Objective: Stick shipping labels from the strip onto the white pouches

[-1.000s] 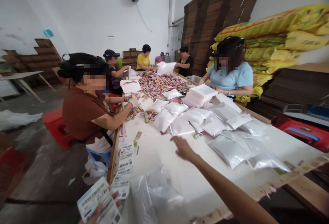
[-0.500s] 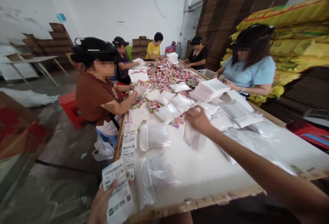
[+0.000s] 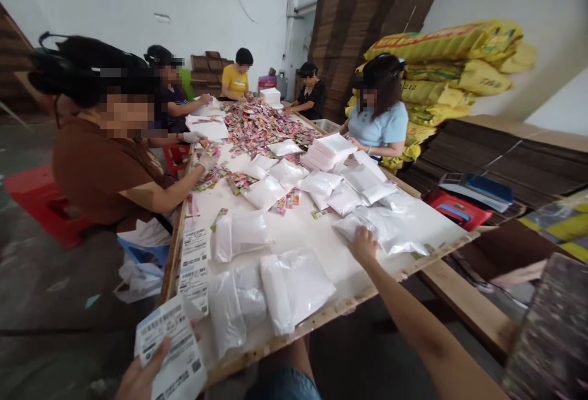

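Observation:
My left hand (image 3: 142, 372), at the lower left, is closed on a strip of printed shipping labels (image 3: 172, 351) with barcodes, its thumb across the front. More of the labels (image 3: 193, 265) lie along the table's left edge. At the right part of the table, my right hand (image 3: 365, 245) has its fingers curled on the near edge of a filled white plastic mailer (image 3: 390, 228); the fingertips are partly hidden. Three more filled mailers lie nearer me: one behind (image 3: 243, 234), one at the front left (image 3: 236, 305) and one beside it (image 3: 298, 286).
Several white packets (image 3: 264, 192) and a stack of white mailers (image 3: 328, 149) lie farther up the table (image 3: 321, 241). A heap of colourful small sachets (image 3: 266, 124) covers the far part. Co-workers sit around it. A red scale (image 3: 459, 207) stands off the right edge.
A mailer that was blurred under my right hand now seems to lie at the front edge. My right hand has moved right to another mailer. The view has turned right.

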The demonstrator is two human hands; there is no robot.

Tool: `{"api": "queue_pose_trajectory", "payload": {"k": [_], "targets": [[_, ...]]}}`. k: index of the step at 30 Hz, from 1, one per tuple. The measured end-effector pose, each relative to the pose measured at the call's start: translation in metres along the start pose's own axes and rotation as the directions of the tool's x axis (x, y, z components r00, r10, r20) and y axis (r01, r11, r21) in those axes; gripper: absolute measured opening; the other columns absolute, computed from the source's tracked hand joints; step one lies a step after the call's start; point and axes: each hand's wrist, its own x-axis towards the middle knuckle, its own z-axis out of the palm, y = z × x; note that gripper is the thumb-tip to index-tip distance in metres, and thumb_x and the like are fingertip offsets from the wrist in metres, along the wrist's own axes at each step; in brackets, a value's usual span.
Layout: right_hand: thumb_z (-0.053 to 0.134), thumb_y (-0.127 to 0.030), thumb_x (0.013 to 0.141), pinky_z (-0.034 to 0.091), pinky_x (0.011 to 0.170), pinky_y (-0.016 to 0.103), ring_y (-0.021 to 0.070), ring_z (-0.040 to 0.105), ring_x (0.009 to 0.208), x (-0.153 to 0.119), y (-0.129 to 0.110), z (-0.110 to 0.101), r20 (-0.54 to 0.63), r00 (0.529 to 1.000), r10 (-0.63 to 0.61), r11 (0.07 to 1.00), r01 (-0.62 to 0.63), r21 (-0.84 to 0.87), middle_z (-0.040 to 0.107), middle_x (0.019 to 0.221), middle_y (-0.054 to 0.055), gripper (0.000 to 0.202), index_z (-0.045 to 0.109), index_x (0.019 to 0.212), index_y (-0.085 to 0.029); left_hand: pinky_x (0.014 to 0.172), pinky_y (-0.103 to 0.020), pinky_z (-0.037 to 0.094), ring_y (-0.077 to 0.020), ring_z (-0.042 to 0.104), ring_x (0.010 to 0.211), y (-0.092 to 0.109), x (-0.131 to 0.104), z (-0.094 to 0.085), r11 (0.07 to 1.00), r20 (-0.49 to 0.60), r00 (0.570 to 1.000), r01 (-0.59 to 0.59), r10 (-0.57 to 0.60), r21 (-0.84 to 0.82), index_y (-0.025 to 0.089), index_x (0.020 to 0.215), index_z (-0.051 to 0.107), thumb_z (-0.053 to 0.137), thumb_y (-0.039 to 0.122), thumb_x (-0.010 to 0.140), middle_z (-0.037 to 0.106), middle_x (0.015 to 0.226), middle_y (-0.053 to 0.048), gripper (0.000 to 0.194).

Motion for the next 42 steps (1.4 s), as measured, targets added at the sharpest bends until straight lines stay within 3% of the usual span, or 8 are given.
{"api": "queue_pose_trajectory", "payload": {"k": [6,14,19,23,25,32,38,42], "targets": [[0.042,-0.016,0.076,0.045,0.085,0.036,0.0249,0.056,0.099,0.012,0.05,-0.047,-0.05,0.977,-0.206,0.966,0.211,0.146,0.06,0.107,0.013,0.027,0.056,0.1,-0.015,0.058,-0.041,0.058,-0.0286,0.07,0.062,0.002,-0.011,0.018,0.995,0.033,0.997,-0.067,0.07,-0.078,0.012,0.119,0.055,0.061,0.011,0.077,0.073,0.067,-0.009,0.043],[0.037,-0.002,0.07,0.042,0.093,0.037,0.0216,0.055,0.107,-0.04,0.061,-0.029,0.168,0.708,-0.686,0.726,0.65,0.225,0.061,0.111,0.01,0.033,0.062,0.075,-0.022,0.068,-0.044,0.058,-0.0317,0.07,0.083,0.011,-0.021,0.016,0.976,0.133,0.978,-0.137,0.16,-0.17,0.012,0.117,0.058,0.064,0.013,0.075,0.074,0.086,-0.014,0.042],[0.044,-0.011,0.08,0.047,0.082,0.04,0.0222,0.063,0.086,-0.078,-0.056,-0.06,0.025,0.876,-0.481,0.772,0.41,0.485,0.066,0.092,0.009,0.023,0.06,0.094,-0.02,0.086,-0.046,0.052,-0.0312,0.065,0.099,0.002,-0.032,0.024,0.949,0.248,0.93,-0.218,0.273,-0.226,0.013,0.12,0.056,0.073,0.031,0.07,0.073,0.099,-0.012,0.055],[0.06,-0.028,0.081,0.05,0.078,0.032,0.0169,0.062,0.09,-0.166,-0.188,-0.113,-0.037,0.564,-0.825,0.248,0.421,0.872,0.06,0.118,0.006,0.027,0.054,0.107,-0.023,0.097,-0.041,0.044,-0.0316,0.06,0.109,-0.009,-0.037,0.026,0.933,0.365,0.861,-0.353,0.355,-0.074,0.01,0.106,0.066,0.075,0.033,0.068,0.071,0.105,-0.013,0.045],[0.056,-0.023,0.085,0.049,0.077,0.032,0.0174,0.061,0.089,-0.202,-0.225,-0.124,-0.097,0.554,-0.827,0.192,0.441,0.877,0.066,0.102,0.003,0.019,0.056,0.104,-0.025,0.091,-0.039,0.048,-0.0331,0.059,0.109,-0.006,-0.041,0.019,0.951,0.404,0.864,-0.302,0.3,-0.059,0.011,0.105,0.068,0.075,0.035,0.067,0.071,0.104,-0.013,0.045],[0.045,-0.017,0.091,0.044,0.076,0.037,0.0192,0.055,0.082,-0.243,-0.231,-0.138,-0.27,0.318,-0.909,-0.006,0.639,0.77,0.063,0.084,0.005,0.015,0.058,0.093,-0.023,0.079,-0.041,0.053,-0.0319,0.066,0.094,0.019,-0.029,0.004,0.894,0.447,0.891,0.258,-0.075,-0.366,-0.001,0.117,0.057,0.054,0.027,0.084,0.07,0.1,-0.021,0.043],[0.039,-0.028,0.095,0.044,0.075,0.03,0.0162,0.053,0.083,-0.172,-0.214,-0.185,-0.207,0.65,-0.731,0.079,0.382,0.921,0.055,0.086,0.004,0.016,0.052,0.089,-0.023,0.068,-0.024,0.054,-0.0126,0.068,0.069,0.017,0.029,-0.023,0.857,0.031,0.998,-0.025,0.047,-0.515,0.008,0.136,0.036,0.041,0.011,0.09,0.072,0.1,-0.011,0.047],[0.032,-0.043,0.092,0.045,0.07,0.031,0.0173,0.052,0.075,-0.139,-0.231,-0.123,-0.004,0.819,-0.574,0.479,0.339,0.809,0.054,0.081,0.004,0.03,0.05,0.095,-0.02,0.067,-0.028,0.057,-0.0174,0.069,0.071,0.025,0.026,-0.039,0.869,0.039,0.993,-0.078,0.111,-0.488,0.006,0.132,0.043,0.042,0.014,0.09,0.073,0.097,-0.014,0.043]]}}
